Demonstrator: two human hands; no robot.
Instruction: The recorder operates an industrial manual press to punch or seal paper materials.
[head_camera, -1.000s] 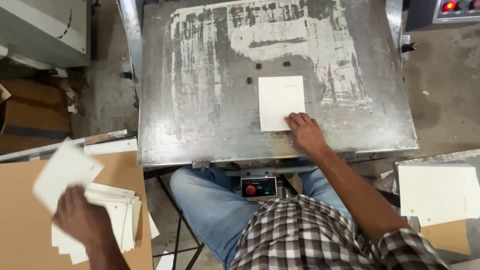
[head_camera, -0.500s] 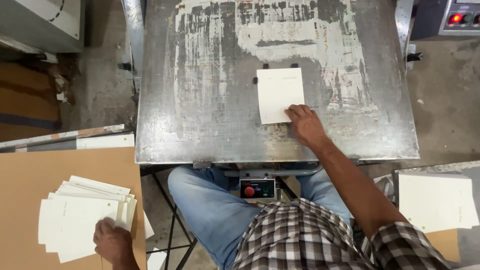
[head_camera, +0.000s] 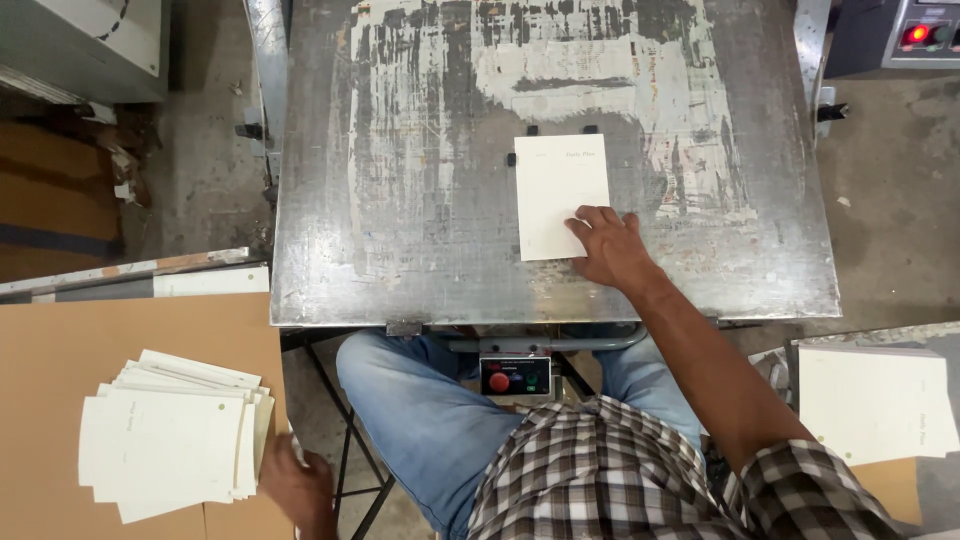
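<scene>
head view showed the worn metal worktop (head_camera: 400, 200), then a fanned stack of cream cards (head_camera: 170, 440) on brown board (head_camera: 60, 370) at its lower left. one cream card (head_camera: 560, 195) lay right of centre against small stops. the right hand (head_camera: 610, 245) pressed it flat, fingers spread, gripping nothing. the left hand (head_camera: 300, 485) touched the stack's edge, loosely curled, holding nothing.
</scene>
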